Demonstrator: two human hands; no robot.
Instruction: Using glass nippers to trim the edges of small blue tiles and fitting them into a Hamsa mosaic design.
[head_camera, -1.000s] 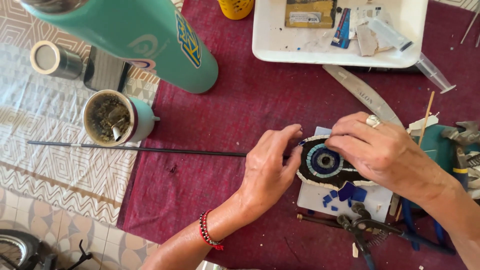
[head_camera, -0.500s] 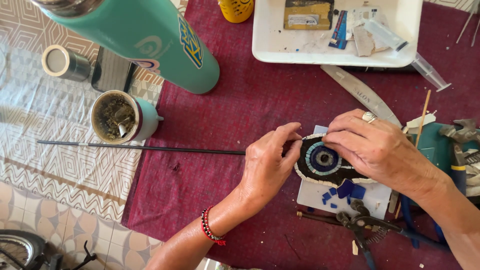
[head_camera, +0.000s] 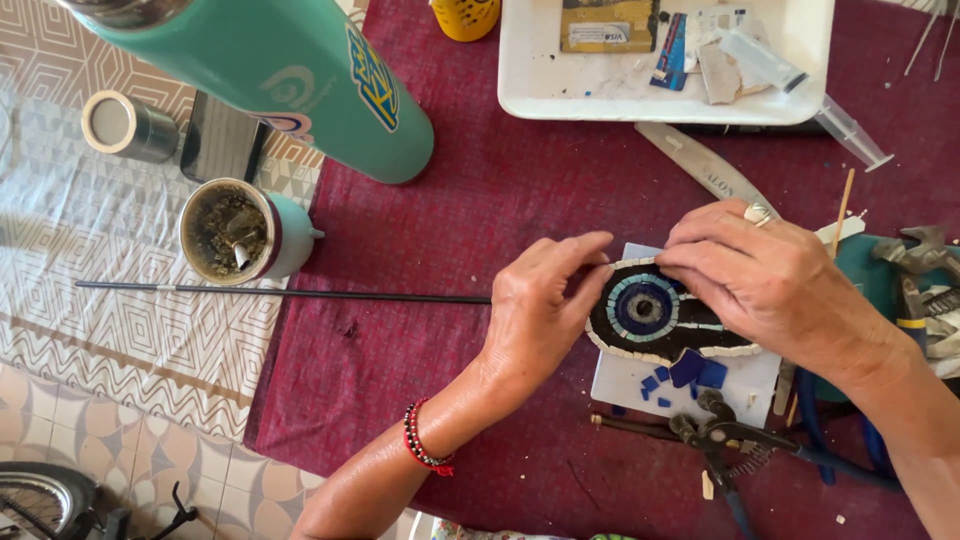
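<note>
Fingertips of the left hand and right hand are still pinching white border tiles on the eye mosaic, barely shifted, seating them on the maroon tabletop.

Mosaic piece lay on tile, between left hand and right hand. Tray behind; pliers in front; cup, bottle at left.
</note>
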